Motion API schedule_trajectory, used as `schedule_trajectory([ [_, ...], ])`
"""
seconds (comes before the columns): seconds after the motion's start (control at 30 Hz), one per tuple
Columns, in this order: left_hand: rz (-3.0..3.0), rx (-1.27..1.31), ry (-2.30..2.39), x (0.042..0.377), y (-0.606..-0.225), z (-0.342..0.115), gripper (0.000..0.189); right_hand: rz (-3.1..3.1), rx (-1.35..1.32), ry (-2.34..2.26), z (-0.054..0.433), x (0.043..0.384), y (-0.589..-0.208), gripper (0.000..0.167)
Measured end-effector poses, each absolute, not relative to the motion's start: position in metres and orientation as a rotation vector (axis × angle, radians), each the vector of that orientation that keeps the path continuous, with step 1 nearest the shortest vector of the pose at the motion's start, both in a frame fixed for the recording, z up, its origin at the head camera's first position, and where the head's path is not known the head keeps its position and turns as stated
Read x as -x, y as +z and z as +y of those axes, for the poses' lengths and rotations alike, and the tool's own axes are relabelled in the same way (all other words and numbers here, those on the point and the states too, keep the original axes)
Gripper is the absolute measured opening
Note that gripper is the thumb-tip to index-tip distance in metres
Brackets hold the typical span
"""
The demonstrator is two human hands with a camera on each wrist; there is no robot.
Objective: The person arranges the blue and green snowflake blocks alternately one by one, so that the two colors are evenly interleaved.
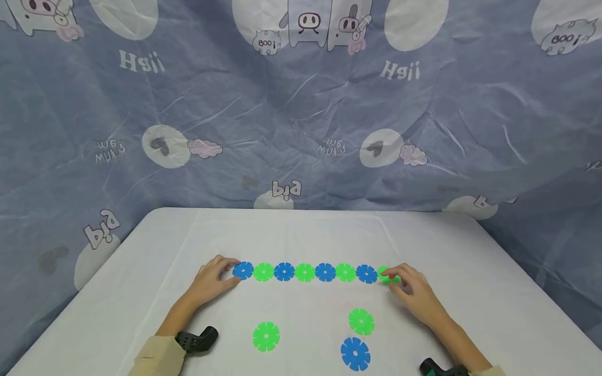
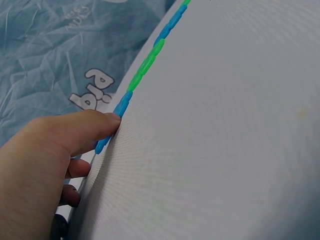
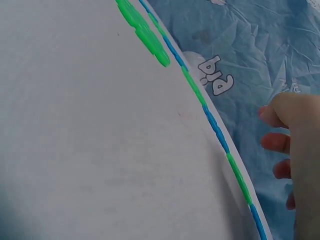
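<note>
Three loose discs [image 1: 356,319] lie apart; left fingers [image 1: 229,283] pinch blue disc [image 1: 239,271], right fingers [image 1: 400,269] relaxed.

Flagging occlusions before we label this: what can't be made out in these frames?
Head view: part of the right-end green disc, covered by the right hand; whether they touch is unclear.
Head view: the whole right wristband, cut off by the bottom edge.
Left wrist view: part of the left-end blue disc, hidden by the left hand.
Right wrist view: where the disc row ends, cut off by the bottom edge.
</note>
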State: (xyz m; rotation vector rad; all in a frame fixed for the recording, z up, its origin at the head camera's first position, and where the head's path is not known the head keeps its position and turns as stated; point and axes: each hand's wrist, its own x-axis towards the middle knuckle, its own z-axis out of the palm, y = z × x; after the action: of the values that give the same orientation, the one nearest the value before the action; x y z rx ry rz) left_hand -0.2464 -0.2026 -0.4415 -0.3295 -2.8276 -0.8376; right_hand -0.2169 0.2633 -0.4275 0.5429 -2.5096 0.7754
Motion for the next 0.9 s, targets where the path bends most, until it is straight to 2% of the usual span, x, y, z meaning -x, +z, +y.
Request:
schedule_trajectory([
  [0.2,-2.824,0.344,-0.850,0.247,-0.440,-0.202,0.041,-2.696,-0.694,0.995,0.252,0.211,-0.416,0.021],
  [0.47,-2.816,0.335,-0.841,0.245,-0.440,-0.202,0.040,-2.872,-0.918,1.273,0.231,0.201,-0.418,0.028],
  [0.63,-2.815,0.341,-0.835,0.245,-0.440,-0.202,0.041,-2.863,-1.047,1.247,0.229,0.199,-0.423,0.032],
  [0.9,-2.825,0.344,-0.832,0.246,-0.439,-0.202,0.041,-2.889,-1.029,1.078,0.224,0.197,-0.425,0.036],
])
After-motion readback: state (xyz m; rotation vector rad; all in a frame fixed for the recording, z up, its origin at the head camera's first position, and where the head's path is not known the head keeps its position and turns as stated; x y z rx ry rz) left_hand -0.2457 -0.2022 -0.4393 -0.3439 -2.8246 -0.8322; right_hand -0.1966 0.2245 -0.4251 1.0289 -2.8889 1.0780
